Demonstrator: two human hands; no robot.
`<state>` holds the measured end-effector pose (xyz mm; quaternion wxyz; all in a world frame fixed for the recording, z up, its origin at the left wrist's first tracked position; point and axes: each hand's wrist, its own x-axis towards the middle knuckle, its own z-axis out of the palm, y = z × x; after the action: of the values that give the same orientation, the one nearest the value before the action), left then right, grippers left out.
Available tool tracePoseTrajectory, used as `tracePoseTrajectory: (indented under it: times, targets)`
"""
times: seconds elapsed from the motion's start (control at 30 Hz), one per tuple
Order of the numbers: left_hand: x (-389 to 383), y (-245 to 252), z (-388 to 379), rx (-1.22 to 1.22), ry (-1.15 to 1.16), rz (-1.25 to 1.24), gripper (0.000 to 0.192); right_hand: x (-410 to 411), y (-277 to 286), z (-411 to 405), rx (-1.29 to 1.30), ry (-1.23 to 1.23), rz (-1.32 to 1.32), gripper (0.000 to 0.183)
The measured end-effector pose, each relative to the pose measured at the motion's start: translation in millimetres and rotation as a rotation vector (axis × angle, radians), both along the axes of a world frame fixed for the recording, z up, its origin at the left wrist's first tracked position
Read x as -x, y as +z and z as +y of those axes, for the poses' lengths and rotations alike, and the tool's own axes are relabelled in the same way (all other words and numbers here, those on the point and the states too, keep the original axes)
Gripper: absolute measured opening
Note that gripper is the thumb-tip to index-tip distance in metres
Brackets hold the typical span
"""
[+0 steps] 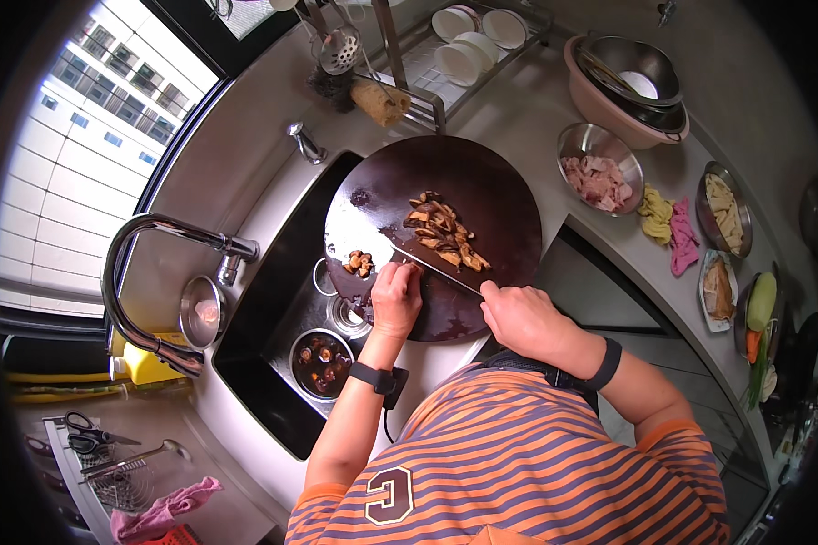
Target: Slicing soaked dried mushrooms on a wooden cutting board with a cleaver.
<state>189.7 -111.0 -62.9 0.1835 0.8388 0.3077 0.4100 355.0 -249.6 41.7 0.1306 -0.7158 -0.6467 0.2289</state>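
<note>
A round dark chopping board (497, 184) rests across one end of the sink. My right hand (525, 319) grips a kitchen knife (443, 271), its handle hidden in the fist and its blade seen almost edge-on. The blade reaches across the board to my left hand (397, 294). The left fingers are bunched down on the board beside the blade. Whatever they may pinch is hidden. Beyond the knife lies a heap of sliced brown mushrooms (448, 231). A smaller pile of mushroom pieces (358, 263) sits left of my left hand.
Whole mushrooms soak in a metal bowl (322, 364) inside the black sink (259, 388). A chrome faucet (126, 272) arches at the left. Along the right counter stand a bowl of raw meat (598, 180), cloths (684, 235) and a bowl of pale strips (724, 212). Scissors (85, 436) lie lower left.
</note>
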Motion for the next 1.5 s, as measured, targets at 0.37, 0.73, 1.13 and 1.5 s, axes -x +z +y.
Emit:
tracePoseTrajectory:
  times: [0.37, 0.73, 1.13, 1.5]
  targets:
    - [2, 0, 1, 0.002, -0.043, 0.019, 0.013, 16, -12, 44, -0.005, 0.026, 0.018, 0.010]
    - [5, 0, -1, -0.010, -0.012, -0.020, 0.016, 2, 1, 10, 0.045, 0.016, 0.091, 0.019]
    - [4, -3, 1, -0.010, 0.027, -0.012, 0.015, 13, -10, 23, 0.015, 0.030, 0.041, 0.016]
    - [4, 4, 4, 0.036, 0.038, 0.026, 0.021, -8, 3, 19, -0.001, -0.058, 0.122, 0.020]
